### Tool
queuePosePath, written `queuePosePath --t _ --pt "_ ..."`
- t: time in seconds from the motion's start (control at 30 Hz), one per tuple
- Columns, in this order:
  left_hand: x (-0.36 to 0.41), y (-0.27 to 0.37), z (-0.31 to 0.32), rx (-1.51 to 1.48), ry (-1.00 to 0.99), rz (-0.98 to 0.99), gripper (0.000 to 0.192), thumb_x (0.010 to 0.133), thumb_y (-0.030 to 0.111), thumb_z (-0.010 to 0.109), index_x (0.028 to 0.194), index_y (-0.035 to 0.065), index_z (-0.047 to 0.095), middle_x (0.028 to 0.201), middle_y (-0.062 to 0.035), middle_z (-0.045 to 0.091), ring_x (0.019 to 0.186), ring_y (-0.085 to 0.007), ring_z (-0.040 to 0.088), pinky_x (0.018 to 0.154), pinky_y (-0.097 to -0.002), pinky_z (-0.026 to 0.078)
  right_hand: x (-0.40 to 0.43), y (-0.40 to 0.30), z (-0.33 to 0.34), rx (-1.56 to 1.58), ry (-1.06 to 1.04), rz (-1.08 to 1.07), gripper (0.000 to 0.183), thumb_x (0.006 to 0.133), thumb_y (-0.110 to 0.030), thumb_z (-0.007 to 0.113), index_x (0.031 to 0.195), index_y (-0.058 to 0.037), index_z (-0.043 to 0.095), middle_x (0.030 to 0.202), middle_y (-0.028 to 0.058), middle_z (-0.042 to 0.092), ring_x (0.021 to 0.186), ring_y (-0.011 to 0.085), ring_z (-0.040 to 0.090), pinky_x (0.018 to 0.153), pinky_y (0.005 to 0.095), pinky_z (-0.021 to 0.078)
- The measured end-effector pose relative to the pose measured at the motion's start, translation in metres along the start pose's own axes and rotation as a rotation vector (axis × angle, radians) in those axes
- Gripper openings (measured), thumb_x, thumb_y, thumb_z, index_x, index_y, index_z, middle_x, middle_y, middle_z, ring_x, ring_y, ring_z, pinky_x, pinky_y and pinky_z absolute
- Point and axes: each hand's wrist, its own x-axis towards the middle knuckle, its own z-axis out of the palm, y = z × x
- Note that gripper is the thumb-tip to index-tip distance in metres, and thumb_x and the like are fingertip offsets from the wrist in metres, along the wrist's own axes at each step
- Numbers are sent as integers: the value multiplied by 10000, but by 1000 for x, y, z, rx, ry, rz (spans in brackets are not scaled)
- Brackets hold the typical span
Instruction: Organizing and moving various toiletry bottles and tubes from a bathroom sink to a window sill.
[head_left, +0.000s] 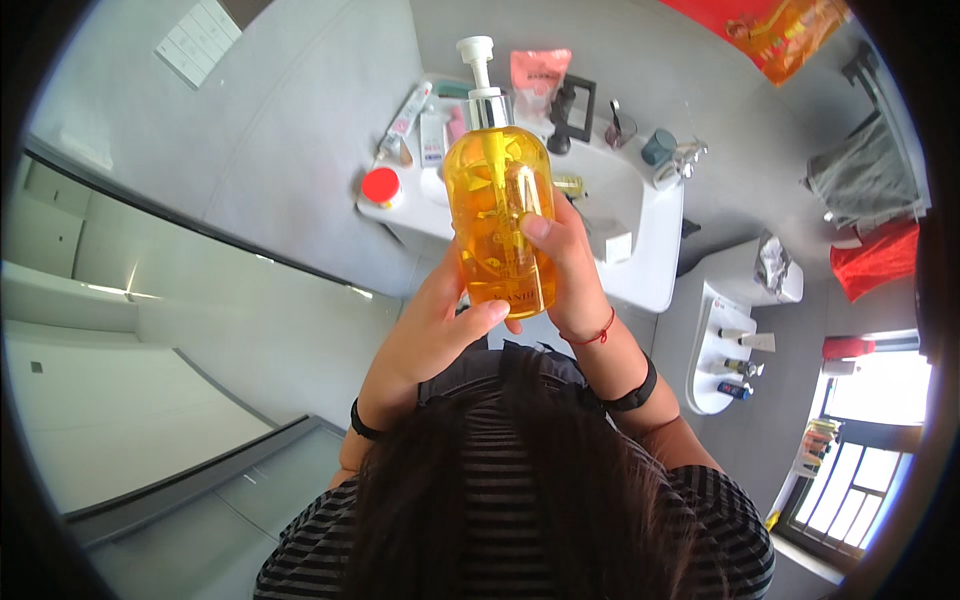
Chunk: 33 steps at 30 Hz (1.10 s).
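Note:
Both hands hold up a clear pump bottle (499, 217) of amber liquid, with pale petal-like bits floating inside. It stands upright in my grasp, its white pump head (475, 51) and silver collar at the far end. My left hand (439, 322) supports the lower left side, the thumb across the bottom edge. On the right side, my right hand (574, 262) wraps the bottle, its thumb pressed on the front. The bottle hides part of the white washbasin (660, 262) beyond it. Lettering shows near the bottle's base.
A red-lidded jar (381, 186), tubes (409, 109), a pink pouch (538, 71) and a black stand (576, 112) sit along the basin's back and left. The chrome faucet (686, 159) is at right. Further right, several bottles (739, 367) rest on a closed toilet lid (709, 394).

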Motion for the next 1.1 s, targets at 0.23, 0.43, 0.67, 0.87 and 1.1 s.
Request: queuePosePath --t 0.23,0.43,0.67,0.87,1.1 --pt "-51 -25 49 -21 -15 -25 673 842 125 564 1429 23 251 1133 -110 561 834 -178 623 779 -317 508 -76 6 -1 17 55 -39 542 836 -270 548 1277 27 438 1088 99 565 944 157 543 795 275 463" --pt "-84 -26 78 0 -15 -58 667 837 128 570 1418 20 261 1138 -113 557 835 -173 622 782 -315 505 -120 4 3 10 52 -50 585 829 -295 558 1296 33 428 1090 102 564 944 161 540 803 276 457" --pt "-104 -23 99 87 35 -101 662 794 275 572 1339 -15 334 1129 -156 556 887 -236 612 793 -356 516 -145 -2 6 5 30 -48 583 827 -291 563 1293 33 428 1093 101 562 948 161 537 813 282 455" --pt "-107 -23 110 87 44 -109 663 796 271 569 1342 -16 326 1123 -157 557 881 -241 616 793 -356 515 -153 -4 4 24 39 -78 574 823 -299 567 1274 29 435 1080 100 560 945 161 534 815 283 452" --pt "-109 -19 115 122 69 -97 668 802 258 557 1363 -12 313 1138 -159 552 894 -245 614 793 -362 517 -153 -4 3 30 27 -104 566 812 -300 578 1254 28 443 1081 98 562 945 157 529 825 285 447"
